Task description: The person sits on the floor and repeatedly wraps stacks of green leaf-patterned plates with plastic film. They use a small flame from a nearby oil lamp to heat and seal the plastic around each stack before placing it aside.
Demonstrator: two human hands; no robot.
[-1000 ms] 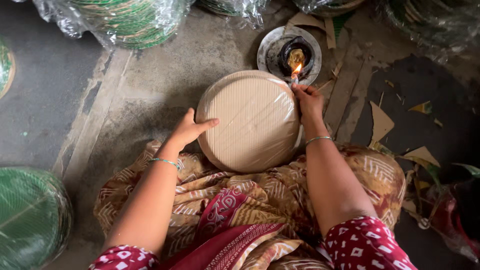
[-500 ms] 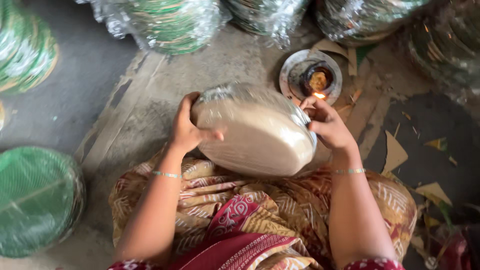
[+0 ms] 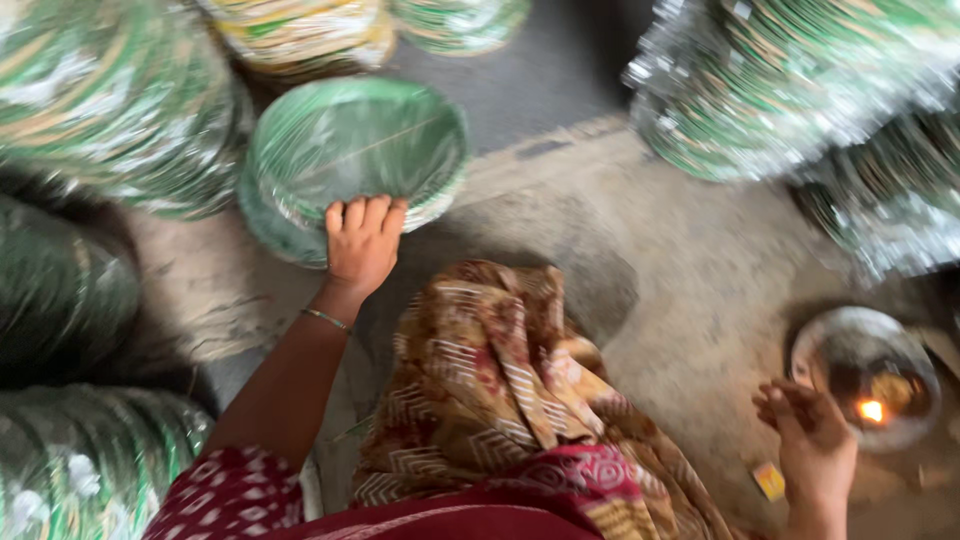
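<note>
My left hand (image 3: 362, 243) lies flat, fingers together, on the near rim of 1 wrapped green plate stack (image 3: 352, 150), which sits just beyond my fingertips. My right hand (image 3: 812, 435), loosely curled and empty, hovers beside the flame dish (image 3: 868, 375).

Wrapped stack of plates (image 3: 350, 160): on the floor (image 3: 640, 260), ahead and left of the lap; left hand (image 3: 362, 245) lay on its near rim. More plate stacks (image 3: 790, 80): far left, behind and far right. Metal dish (image 3: 868, 375): on the floor at right, a flame (image 3: 872, 410) in it; right hand (image 3: 815, 440) just beside it.
</note>
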